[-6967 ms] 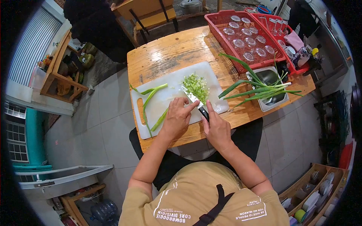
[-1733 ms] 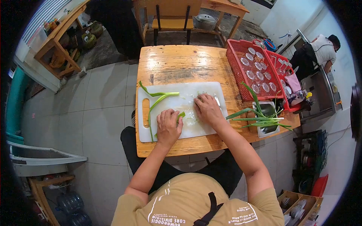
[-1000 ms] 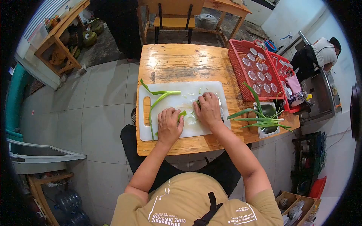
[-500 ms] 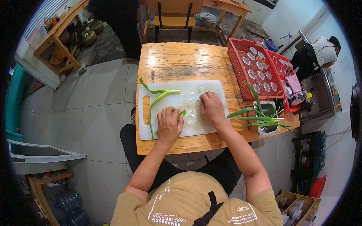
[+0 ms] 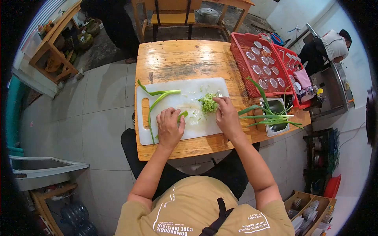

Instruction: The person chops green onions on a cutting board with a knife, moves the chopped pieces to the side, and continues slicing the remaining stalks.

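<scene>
A white cutting board lies on the wooden table in front of me. My left hand rests on its left half, fingers curled over a green onion stalk whose cut end pokes out. My right hand is over the board's right side, fingers bent and drawn together; what they grip, if anything, is hidden. Touching its fingertips is a heap of chopped green onion. A longer green onion lies on the board's left, near the handle slot. Small green bits stick to the wet surface.
Whole green onions lie across a metal container at the table's right edge. Behind it stand red baskets with upturned glasses. A chair is beyond the table. Another person bends over a counter on the right.
The chopped heap, hidden under my right hand before, now shows beside its fingertips. My right hand has shifted to the right relative to the board. The view has moved slightly.
</scene>
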`<state>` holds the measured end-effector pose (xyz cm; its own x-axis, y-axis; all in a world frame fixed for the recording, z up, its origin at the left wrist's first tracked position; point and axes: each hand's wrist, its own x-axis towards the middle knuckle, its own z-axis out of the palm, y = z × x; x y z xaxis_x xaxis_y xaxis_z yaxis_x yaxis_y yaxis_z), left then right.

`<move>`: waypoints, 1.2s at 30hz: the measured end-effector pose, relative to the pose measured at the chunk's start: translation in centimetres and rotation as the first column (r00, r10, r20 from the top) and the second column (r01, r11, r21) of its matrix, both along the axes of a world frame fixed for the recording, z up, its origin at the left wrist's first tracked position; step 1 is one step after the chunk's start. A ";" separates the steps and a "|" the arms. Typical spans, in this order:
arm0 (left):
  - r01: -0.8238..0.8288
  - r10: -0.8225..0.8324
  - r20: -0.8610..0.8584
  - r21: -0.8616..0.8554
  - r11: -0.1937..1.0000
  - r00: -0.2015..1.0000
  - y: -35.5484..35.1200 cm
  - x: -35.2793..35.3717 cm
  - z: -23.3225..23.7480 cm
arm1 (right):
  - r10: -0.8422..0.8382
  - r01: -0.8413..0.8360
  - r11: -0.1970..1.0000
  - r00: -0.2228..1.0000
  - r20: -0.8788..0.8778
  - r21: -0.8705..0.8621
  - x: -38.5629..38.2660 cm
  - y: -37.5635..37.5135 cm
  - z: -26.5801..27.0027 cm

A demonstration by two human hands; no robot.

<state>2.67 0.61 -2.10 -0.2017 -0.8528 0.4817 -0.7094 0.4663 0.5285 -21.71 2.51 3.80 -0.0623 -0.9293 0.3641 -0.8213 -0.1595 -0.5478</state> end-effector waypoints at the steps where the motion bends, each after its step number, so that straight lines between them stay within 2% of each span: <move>1: 0.007 -0.007 0.001 0.002 1.000 1.000 0.0 0.0 -0.1 | -0.027 0.027 0.999 1.000 0.005 0.041 0.0 0.4 -0.1; 5: 0.005 -0.005 0.009 0.003 1.000 1.000 0.0 0.1 0.3 | 0.000 -0.009 0.997 0.993 0.119 0.072 -0.7 0.5 -1.3; 7: 0.004 -0.005 0.020 0.024 1.000 1.000 0.0 0.1 1.0 | 0.011 -0.007 0.996 0.999 0.043 -0.089 -0.1 0.9 -0.8; 8: 0.016 -0.016 0.013 0.013 1.000 1.000 0.0 -0.1 1.4 | 0.013 -0.009 0.996 0.999 0.048 -0.088 0.0 1.5 -0.9; 10: 0.032 -0.032 0.016 0.002 0.999 0.999 -0.1 -0.2 1.9 | -0.069 0.070 0.997 0.997 -0.017 0.021 0.0 2.7 -1.2; 11: 0.033 -0.033 0.017 -0.010 0.999 0.999 -0.2 -0.4 2.0 | -0.076 0.077 0.997 0.997 -0.014 0.019 -0.2 2.9 -1.5; 13: 0.048 -0.048 0.020 -0.023 0.999 0.999 -0.4 -1.0 2.1 | -0.065 0.061 0.982 0.998 0.013 0.181 -0.5 3.2 -1.9; 14: 0.059 -0.058 0.016 -0.030 0.998 0.998 -0.7 -1.3 2.0 | -0.074 0.070 0.981 0.997 0.015 0.179 -0.5 3.2 -2.0; 16: 0.075 -0.074 0.014 -0.039 0.996 0.997 -0.8 -1.7 2.1 | 0.053 -0.053 0.999 0.998 -0.041 -0.012 0.0 3.1 -1.6; 19: 0.093 -0.093 0.031 -0.020 0.995 0.995 -1.0 -2.0 2.4 | -0.036 0.033 0.998 0.997 -0.066 -0.050 0.4 3.9 -0.4; 23: 0.121 -0.119 0.040 -0.046 0.992 0.992 -1.6 -2.2 2.2 | -0.045 0.044 0.999 0.996 -0.075 -0.020 -0.6 4.9 -1.7; 25: 0.143 -0.140 0.051 -0.058 0.988 0.989 -2.0 -2.8 1.9 | -0.013 0.007 0.996 0.998 -0.069 -0.087 -0.6 4.6 -1.7; 28: 0.164 -0.161 0.040 -0.094 0.982 0.986 -2.3 -3.7 2.2 | -0.072 0.071 0.980 0.997 0.001 -0.184 0.8 2.9 -0.7; 29: 0.192 -0.192 0.027 -0.015 0.981 0.981 -2.3 -3.9 2.7 | -0.075 0.075 0.979 0.997 0.004 -0.188 0.7 2.4 -0.6; 30: 0.218 -0.219 0.012 0.065 0.974 0.976 -2.3 -4.0 3.0 | -0.061 0.058 0.996 0.997 -0.041 -0.068 0.7 1.9 -0.7; 31: 0.216 -0.217 0.015 0.061 0.975 0.976 -2.4 -3.9 3.1 | -0.039 0.043 0.998 0.996 -0.084 0.053 0.8 1.6 -0.7; 32: 0.238 -0.239 0.039 0.044 0.970 0.970 -2.5 -3.9 3.2 | -0.037 0.041 0.998 0.996 -0.080 0.051 0.9 1.8 -0.7; 34: 0.252 -0.253 0.064 0.022 0.967 0.965 -2.9 -3.8 3.3 | -0.035 0.027 0.994 0.996 -0.076 -0.103 0.9 2.8 -0.8; 36: 0.236 -0.232 0.057 -0.077 0.969 0.971 -2.9 -3.7 2.9 | -0.059 0.053 0.997 0.993 -0.098 -0.062 0.8 5.2 -0.5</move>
